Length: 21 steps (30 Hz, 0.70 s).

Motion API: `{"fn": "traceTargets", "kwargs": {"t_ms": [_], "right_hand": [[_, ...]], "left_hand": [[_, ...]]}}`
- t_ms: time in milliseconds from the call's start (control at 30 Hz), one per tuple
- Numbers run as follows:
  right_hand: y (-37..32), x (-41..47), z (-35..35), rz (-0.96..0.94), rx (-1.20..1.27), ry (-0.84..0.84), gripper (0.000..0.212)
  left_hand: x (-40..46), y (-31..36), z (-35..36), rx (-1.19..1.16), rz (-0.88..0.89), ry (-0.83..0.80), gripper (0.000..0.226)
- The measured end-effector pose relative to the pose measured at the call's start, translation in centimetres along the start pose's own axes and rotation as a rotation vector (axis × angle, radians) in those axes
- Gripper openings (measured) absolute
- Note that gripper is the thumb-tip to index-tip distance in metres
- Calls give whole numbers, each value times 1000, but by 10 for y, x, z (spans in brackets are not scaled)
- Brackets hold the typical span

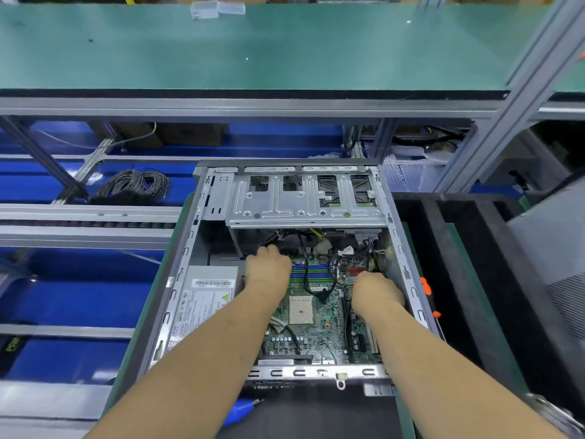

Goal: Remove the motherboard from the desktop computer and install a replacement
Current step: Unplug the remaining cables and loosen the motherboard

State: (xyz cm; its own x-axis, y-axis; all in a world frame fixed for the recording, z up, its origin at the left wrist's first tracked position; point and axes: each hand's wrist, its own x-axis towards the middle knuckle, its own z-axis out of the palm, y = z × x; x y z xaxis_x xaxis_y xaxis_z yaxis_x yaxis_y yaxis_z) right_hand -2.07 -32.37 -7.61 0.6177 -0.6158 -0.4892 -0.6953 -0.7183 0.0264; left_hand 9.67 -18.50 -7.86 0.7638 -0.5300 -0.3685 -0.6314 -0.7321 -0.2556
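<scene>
The open desktop case (186, 248) lies flat in front of me with the green motherboard (316, 331) inside, its bare CPU socket (300, 309) in the middle. My left hand (267, 269) reaches over the board's far left corner beside the blue and green memory slots (311, 275), fingers curled down and hidden from me. My right hand (376, 294) sits at the board's right edge near the red connectors (356, 271), fingers curled down among black cables (308, 274). What either hand holds is hidden.
A grey power supply (205, 299) fills the case's left side. The metal drive cage (304, 198) spans the far end. A coil of grey cable (136, 185) lies to the left. An orange-handled tool (425, 288) rests right of the case, and a blue-handled tool (240, 408) near me.
</scene>
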Motion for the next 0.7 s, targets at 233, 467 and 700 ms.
{"fn": "traceTargets", "kwargs": {"t_ms": [233,467,700], "right_hand": [[1,-2,-2,-16,14,-15,31],[1,-1,-3,9,67,-11,26],[-1,0,-7,41,189,102,5]], "left_hand": [[4,-2,2,102,-36,-73,56],[6,-2,0,19,-13,-78,50],[1,-5,1,22,-76,39,49]]}}
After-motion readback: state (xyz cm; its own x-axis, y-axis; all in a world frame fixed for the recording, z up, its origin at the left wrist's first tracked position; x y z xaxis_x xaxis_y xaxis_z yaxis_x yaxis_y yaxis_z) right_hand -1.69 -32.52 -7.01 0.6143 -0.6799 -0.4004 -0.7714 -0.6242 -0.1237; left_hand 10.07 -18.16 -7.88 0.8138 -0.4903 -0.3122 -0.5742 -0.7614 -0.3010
